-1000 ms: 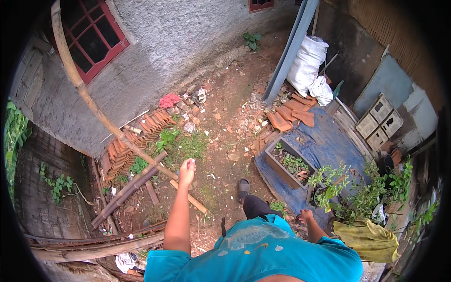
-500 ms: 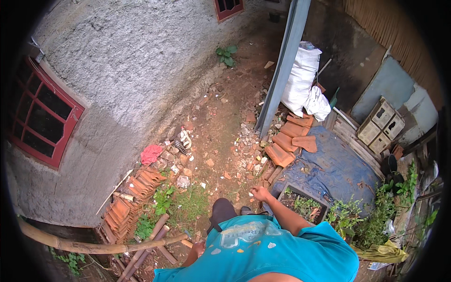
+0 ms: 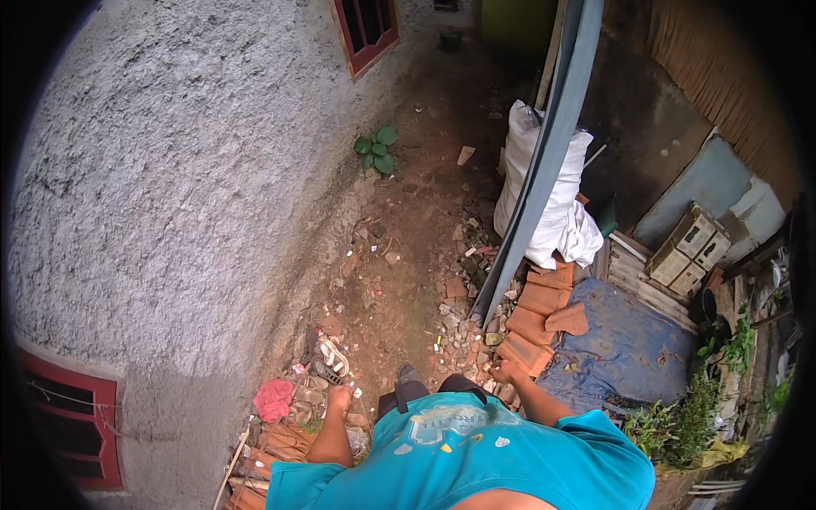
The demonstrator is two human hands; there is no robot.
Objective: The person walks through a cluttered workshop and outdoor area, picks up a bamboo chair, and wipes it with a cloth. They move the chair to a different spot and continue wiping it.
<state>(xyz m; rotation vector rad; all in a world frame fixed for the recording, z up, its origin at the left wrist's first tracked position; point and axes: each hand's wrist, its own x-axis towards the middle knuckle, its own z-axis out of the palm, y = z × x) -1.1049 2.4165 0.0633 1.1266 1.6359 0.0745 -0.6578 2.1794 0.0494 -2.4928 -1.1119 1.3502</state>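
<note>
Rough grey wall [image 3: 195, 187] to the left, blue-grey post [image 3: 544, 170] to the right, rubble-strewn earth [image 3: 395, 272] between them, and here are 2 bare hands out front! Left hand [image 3: 340, 398]: fingers curled, how tightly I can't tell, with the pink cloth [image 3: 274, 399] on the ground to its left. Right hand [image 3: 507, 371]: curled too, grip unclear, nearest the orange roof tiles [image 3: 541, 299] lying beside the blue tarp [image 3: 625, 340].
</note>
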